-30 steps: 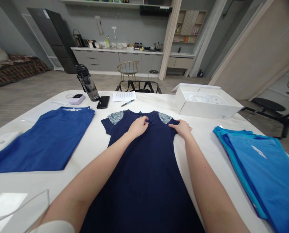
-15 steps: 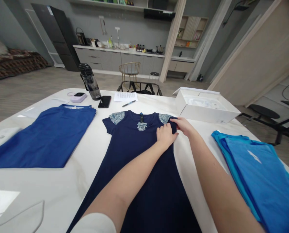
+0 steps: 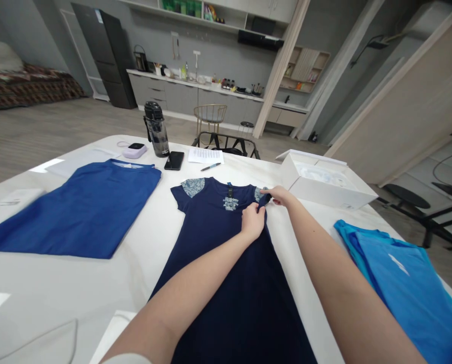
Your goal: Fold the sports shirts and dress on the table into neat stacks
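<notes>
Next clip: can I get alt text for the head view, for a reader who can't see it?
Two bare hands work on a navy dress spread flat on a white table: the right hand pinches its right sleeve, and the left hand presses the cloth just beside it. A blue shirt lies to the left, folded light blue shirts to the right, an open white box behind.

No text, brand or number can be read. The sheet of paper [image 3: 206, 155] near the far edge of the table [image 3: 78, 283] carries printed lines too small to make out, and the white mark on the light blue shirt [image 3: 408, 283] at the right edge is only a shape.
</notes>
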Motion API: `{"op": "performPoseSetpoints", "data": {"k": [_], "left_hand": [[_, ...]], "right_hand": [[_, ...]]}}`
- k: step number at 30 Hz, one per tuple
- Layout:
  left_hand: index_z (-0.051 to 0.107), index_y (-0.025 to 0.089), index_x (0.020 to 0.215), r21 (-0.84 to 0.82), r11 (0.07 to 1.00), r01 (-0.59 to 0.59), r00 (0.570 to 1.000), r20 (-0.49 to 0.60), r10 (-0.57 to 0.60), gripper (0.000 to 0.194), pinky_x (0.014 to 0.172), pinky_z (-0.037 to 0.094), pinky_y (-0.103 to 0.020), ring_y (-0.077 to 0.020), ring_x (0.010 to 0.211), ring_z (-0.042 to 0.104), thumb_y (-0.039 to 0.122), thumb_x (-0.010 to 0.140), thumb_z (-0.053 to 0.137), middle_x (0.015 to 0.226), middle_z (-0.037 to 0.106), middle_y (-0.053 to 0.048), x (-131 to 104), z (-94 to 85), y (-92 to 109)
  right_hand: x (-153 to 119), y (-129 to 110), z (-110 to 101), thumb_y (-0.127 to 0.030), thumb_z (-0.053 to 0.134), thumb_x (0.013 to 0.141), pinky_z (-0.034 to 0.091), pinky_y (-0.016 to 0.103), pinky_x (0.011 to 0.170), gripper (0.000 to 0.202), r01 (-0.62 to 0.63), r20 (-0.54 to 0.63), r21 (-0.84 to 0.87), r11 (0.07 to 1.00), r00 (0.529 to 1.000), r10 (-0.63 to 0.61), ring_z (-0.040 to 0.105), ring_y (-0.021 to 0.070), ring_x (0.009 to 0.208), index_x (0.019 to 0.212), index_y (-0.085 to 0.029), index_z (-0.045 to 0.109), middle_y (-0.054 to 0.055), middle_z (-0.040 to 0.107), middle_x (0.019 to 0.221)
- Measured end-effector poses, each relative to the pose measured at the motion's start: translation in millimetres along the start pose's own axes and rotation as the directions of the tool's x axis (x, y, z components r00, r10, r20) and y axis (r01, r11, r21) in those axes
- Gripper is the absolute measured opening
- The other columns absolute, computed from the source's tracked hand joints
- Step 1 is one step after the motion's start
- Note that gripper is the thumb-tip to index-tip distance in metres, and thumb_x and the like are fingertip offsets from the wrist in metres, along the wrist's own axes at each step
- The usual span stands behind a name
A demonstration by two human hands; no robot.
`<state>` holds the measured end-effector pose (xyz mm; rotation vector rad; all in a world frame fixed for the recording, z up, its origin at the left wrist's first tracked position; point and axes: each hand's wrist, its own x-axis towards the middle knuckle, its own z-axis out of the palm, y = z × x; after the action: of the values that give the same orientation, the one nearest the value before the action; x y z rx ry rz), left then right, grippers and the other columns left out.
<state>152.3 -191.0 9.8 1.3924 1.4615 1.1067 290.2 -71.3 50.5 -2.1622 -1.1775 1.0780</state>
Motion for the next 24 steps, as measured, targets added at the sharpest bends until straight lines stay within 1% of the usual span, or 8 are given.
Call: {"op": "performPoseSetpoints", "data": {"k": [3, 5, 8, 11, 15, 18, 22, 24], "left_hand": [[0.067, 0.02, 0.081, -0.158, 0.985, 0.075, 0.997, 0.015, -0.073, 0.013, 0.076, 0.051, -0.032, -0.0196, 0.077, 0.065, 0.028, 0.089, 0.062, 0.077, 0.067, -0.005, 1.6, -0.9, -9.7], [0.066, 0.019, 0.083, -0.319, 0.934, 0.161, 0.987, 0.054, -0.152, 0.009, 0.069, 0.052, -0.028, -0.0164, 0.071, 0.063, 0.025, 0.088, 0.063, 0.077, 0.065, -0.003, 0.2, -2.4, -12.5], [0.063, 0.018, 0.089, -0.554, 0.787, 0.272, 0.962, 0.145, -0.23, 0.006, 0.062, 0.052, -0.025, -0.0126, 0.067, 0.06, 0.023, 0.086, 0.065, 0.08, 0.063, -0.002, -5.1, -12.0, -8.3], [0.062, 0.019, 0.092, -0.689, 0.646, 0.329, 0.943, 0.212, -0.254, 0.008, 0.064, 0.054, -0.024, -0.0105, 0.069, 0.057, 0.025, 0.088, 0.064, 0.082, 0.061, -0.001, -9.4, -34.1, 0.2], [0.064, 0.02, 0.098, -0.788, 0.52, 0.329, 0.935, 0.195, -0.295, 0.01, 0.069, 0.055, -0.025, -0.0085, 0.069, 0.054, 0.024, 0.089, 0.063, 0.085, 0.06, -0.001, -6.5, -75.9, 1.4], [0.065, 0.019, 0.105, -0.819, 0.486, 0.307, 0.931, 0.151, -0.333, 0.015, 0.072, 0.055, -0.027, -0.0076, 0.067, 0.056, 0.021, 0.09, 0.062, 0.087, 0.062, -0.002, -0.1, -105.4, -8.3], [0.057, 0.017, 0.124, -0.784, 0.522, 0.336, 0.898, 0.099, -0.429, 0.033, 0.074, 0.056, -0.029, -0.01, 0.07, 0.063, 0.014, 0.091, 0.058, 0.093, 0.066, -0.005, 6.0, -128.0, -27.5], [0.05, 0.016, 0.136, -0.705, 0.608, 0.365, 0.888, 0.067, -0.456, 0.046, 0.078, 0.057, -0.031, -0.0135, 0.078, 0.067, 0.012, 0.091, 0.054, 0.102, 0.067, -0.009, 5.6, -132.1, -36.5]], "right_hand": [[-3.1, -0.1, -3.1, -0.035, 0.086, 0.074, 0.029, 0.019, 0.037, 0.036, -0.012, 0.084, -0.031, 0.999, 0.996, 0.015, 0.043, 0.0091, 0.044, 0.072, -0.017, 0.054, -0.003, 0.048, 0.051], [-5.4, -4.0, -5.2, -0.033, 0.082, 0.079, 0.025, 0.018, 0.035, 0.035, 0.017, 0.126, -0.013, 1.0, 0.992, -0.016, 0.039, 0.0071, 0.042, 0.069, -0.017, 0.052, -0.004, 0.046, 0.05], [-9.9, -20.6, -4.5, -0.032, 0.076, 0.085, 0.017, 0.017, 0.034, 0.034, 0.108, 0.165, 0.093, 0.99, 0.979, -0.122, 0.033, 0.0048, 0.04, 0.068, -0.018, 0.05, -0.006, 0.043, 0.048], [-17.7, -47.4, 5.1, -0.027, 0.071, 0.089, 0.014, 0.016, 0.034, 0.028, 0.143, 0.257, 0.211, 0.967, 0.946, -0.196, 0.032, 0.0038, 0.039, 0.071, -0.017, 0.052, -0.006, 0.044, 0.049], [-27.2, -80.1, 34.6, -0.024, 0.065, 0.094, 0.015, 0.014, 0.033, 0.028, 0.137, 0.267, 0.287, 0.948, 0.939, -0.216, 0.032, 0.003, 0.038, 0.072, -0.017, 0.051, -0.005, 0.047, 0.051], [-27.9, -92.7, 65.2, -0.026, 0.066, 0.095, 0.017, 0.014, 0.032, 0.032, 0.16, 0.226, 0.312, 0.936, 0.945, -0.237, 0.035, 0.0034, 0.039, 0.07, -0.018, 0.047, -0.004, 0.047, 0.051], [-26.1, -93.9, 109.2, -0.031, 0.062, 0.097, 0.024, 0.014, 0.032, 0.032, 0.182, 0.179, 0.303, 0.935, 0.953, -0.243, 0.038, 0.0043, 0.039, 0.072, -0.018, 0.048, -0.003, 0.05, 0.052], [-26.8, -89.3, 128.8, -0.031, 0.06, 0.098, 0.03, 0.014, 0.033, 0.029, 0.199, 0.161, 0.285, 0.938, 0.955, -0.251, 0.041, 0.0049, 0.04, 0.074, -0.016, 0.052, -0.001, 0.053, 0.054]]}}
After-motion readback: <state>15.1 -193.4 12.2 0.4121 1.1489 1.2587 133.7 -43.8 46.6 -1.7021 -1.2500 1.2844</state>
